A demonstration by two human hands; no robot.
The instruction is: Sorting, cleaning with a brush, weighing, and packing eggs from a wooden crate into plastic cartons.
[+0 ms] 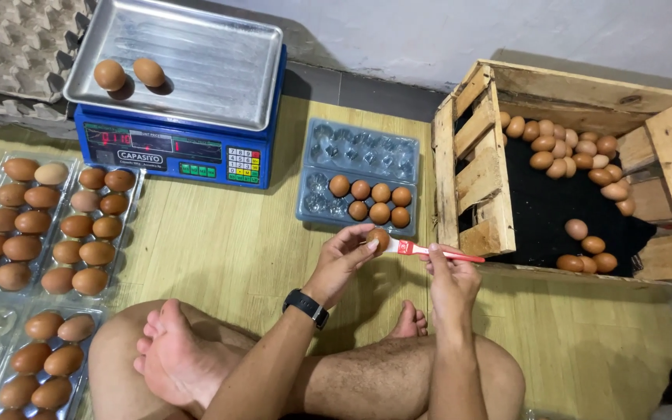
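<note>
My left hand (344, 260) holds a brown egg (380, 238) by the fingertips above my crossed legs. My right hand (451, 278) grips a small red-handled brush (429, 250), its white bristles touching the egg. Just beyond them lies an open clear plastic egg carton (316, 204) with several brown eggs in its near half. A wooden crate (476, 183) lined in black, with loose eggs inside, stands to the right.
A blue digital scale (173, 152) with a steel tray (196, 62) carrying two eggs stands at the back left. Filled clear egg cartons (48, 225) lie on the left of the wooden floor. Grey cardboard egg trays (9, 47) are stacked in the far left corner.
</note>
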